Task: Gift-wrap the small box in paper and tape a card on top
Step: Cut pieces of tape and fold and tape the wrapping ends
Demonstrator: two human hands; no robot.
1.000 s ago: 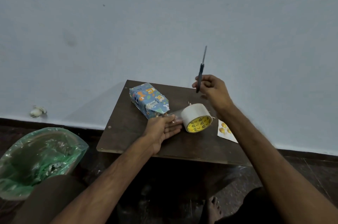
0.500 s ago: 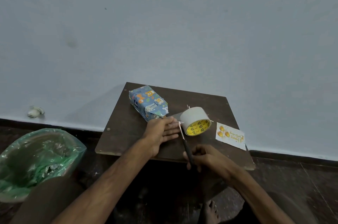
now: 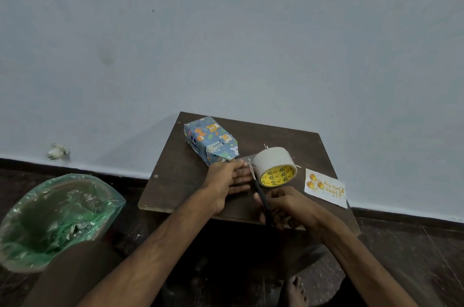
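The small box [image 3: 210,139], wrapped in blue animal-print paper, lies on the back left of the low dark wooden table [image 3: 180,181]. A roll of tape [image 3: 275,165] with a yellow core stands on its side right of the box. My left hand [image 3: 229,181] lies flat, fingers straight, on a strip of clear tape pulled out from the roll. My right hand [image 3: 286,206] grips black-handled scissors [image 3: 258,188], whose blades meet the strip between my left fingertips and the roll. A white card [image 3: 326,187] with orange balloons lies at the table's right edge.
A bin lined with a green plastic bag [image 3: 57,216] stands on the floor to the left. A pale blue wall rises right behind the table. A small white object [image 3: 57,151] sits at the wall's foot. My bare foot [image 3: 293,291] shows under the table.
My right hand came down from above the table with the scissors and brought the blades to the tape strip beside the roll. My left hand stayed on the strip.
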